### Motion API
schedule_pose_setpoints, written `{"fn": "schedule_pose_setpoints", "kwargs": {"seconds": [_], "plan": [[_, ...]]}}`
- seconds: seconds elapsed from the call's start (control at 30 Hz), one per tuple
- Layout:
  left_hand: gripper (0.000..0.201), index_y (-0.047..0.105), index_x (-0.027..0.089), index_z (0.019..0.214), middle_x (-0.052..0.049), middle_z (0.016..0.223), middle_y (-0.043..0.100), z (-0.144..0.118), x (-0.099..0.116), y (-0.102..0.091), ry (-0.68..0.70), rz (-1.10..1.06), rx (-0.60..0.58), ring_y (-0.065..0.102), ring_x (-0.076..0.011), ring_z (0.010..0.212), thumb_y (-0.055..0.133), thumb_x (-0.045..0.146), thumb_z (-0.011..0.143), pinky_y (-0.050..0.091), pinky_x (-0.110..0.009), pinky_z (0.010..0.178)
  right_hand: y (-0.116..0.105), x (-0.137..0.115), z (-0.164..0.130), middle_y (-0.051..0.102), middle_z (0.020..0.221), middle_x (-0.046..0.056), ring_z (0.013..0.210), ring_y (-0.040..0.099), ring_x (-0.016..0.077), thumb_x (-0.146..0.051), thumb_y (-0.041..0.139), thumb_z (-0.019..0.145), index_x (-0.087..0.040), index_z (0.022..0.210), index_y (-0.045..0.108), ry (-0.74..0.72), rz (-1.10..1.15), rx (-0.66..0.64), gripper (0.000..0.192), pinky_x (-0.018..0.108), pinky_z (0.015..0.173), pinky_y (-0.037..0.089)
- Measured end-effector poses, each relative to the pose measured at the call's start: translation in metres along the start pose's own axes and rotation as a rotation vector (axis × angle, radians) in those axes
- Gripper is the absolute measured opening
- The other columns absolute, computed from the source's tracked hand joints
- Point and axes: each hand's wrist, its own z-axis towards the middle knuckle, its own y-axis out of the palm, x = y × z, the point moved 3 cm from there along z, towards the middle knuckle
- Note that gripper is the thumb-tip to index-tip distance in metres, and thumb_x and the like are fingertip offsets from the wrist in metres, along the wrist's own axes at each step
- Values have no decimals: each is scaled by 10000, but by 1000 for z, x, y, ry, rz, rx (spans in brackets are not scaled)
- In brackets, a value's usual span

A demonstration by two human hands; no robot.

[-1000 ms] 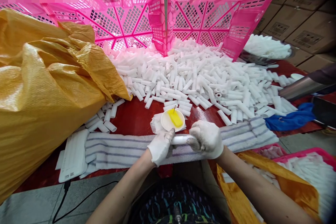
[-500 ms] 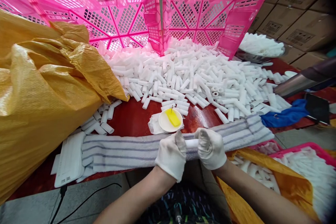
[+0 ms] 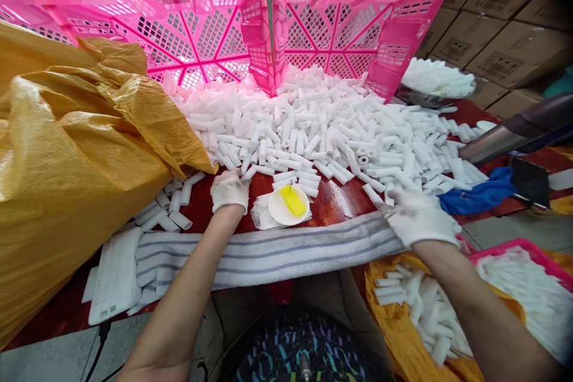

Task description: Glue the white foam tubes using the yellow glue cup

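Fetching step: gloved left hand (image 3: 229, 190) reaching, fingers curled onto short white plastic tubes (image 3: 313, 137) heaped on red worktop (image 3: 224, 200); right hand (image 3: 421, 221) loose, grasping nothing visible. Next, probably: pinching one tube clear.

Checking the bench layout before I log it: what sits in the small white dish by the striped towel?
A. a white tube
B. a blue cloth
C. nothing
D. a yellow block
D: the small white dish holds a yellow block, with the left hand just beside the dish.
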Motion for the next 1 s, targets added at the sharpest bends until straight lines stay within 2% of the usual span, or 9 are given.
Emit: {"fn": "schedule_pose_setpoints", "kwargs": {"seconds": [0.1,0.2,0.33,0.43,0.53,0.67,0.8,0.87,1.0], "plan": [[389,617,215,1164,-132,995,614,-1,1,8,85,52,-72,532,-298,929,499,416,853,414,-394,783,21,-31,23,582,751,165,686,548,237,-420,581,770,-117,717,679,-50,-165,-63,323,364,619,409],[368,617,277,1165,-123,984,595,-15,1,11,155,132,-117,499,-303,910,446,427,875,385,-415,754,25,-42,23,589,758,178,719,564,276,-419,584,776,-109,743,681,-78,-148,-65,326,393,632,418],[330,606,349,1162,-101,1158,541,-27,3,12,220,111,-141,457,-315,996,474,399,864,372,-426,765,19,-63,11,653,852,109,818,604,252,-503,566,802,-161,980,667,-46,429,-96,399,379,730,483],[298,640,345,1111,-83,1166,547,-30,6,10,245,55,-157,463,-304,1010,481,381,862,390,-420,786,27,-101,8,656,1085,64,974,613,222,-521,590,796,-205,1120,632,-138,913,-376,455,321,840,503],[314,653,277,1113,-90,1091,584,-39,5,2,199,-57,-125,491,-281,1001,492,372,861,417,-398,842,41,-135,16,619,1194,51,1020,609,204,-527,548,827,-210,1169,615,-200,1112,-578,471,312,870,508],[345,627,185,1151,-85,1080,624,-62,0,0,190,-349,-153,537,-236,1033,494,320,863,417,-356,957,59,-150,33,670,1056,70,964,629,204,-501,552,825,-171,1034,649,-185,1020,-507,403,353,878,515],[418,521,198,1271,-53,1242,585,-77,-3,9,186,-713,-332,566,-168,1089,489,288,864,429,-291,989,68,-145,30,675,1053,65,981,632,198,-426,609,808,-186,937,671,-377,1050,-338,280,365,920,510],[444,480,227,1309,-43,1280,565,-78,-1,10,191,-763,-369,560,-163,1117,485,277,868,429,-299,1000,69,-139,26,672,1064,66,998,626,198,-393,638,796,-189,940,682,-450,1062,-263,254,366,940,505],[437,473,233,1314,-64,1264,575,-76,5,2,183,-657,-377,552,-196,1143,458,251,878,420,-359,1011,71,-133,20,658,1116,72,1007,631,204,-399,617,816,-186,1068,661,-298,1097,-310,333,384,955,509]]}}
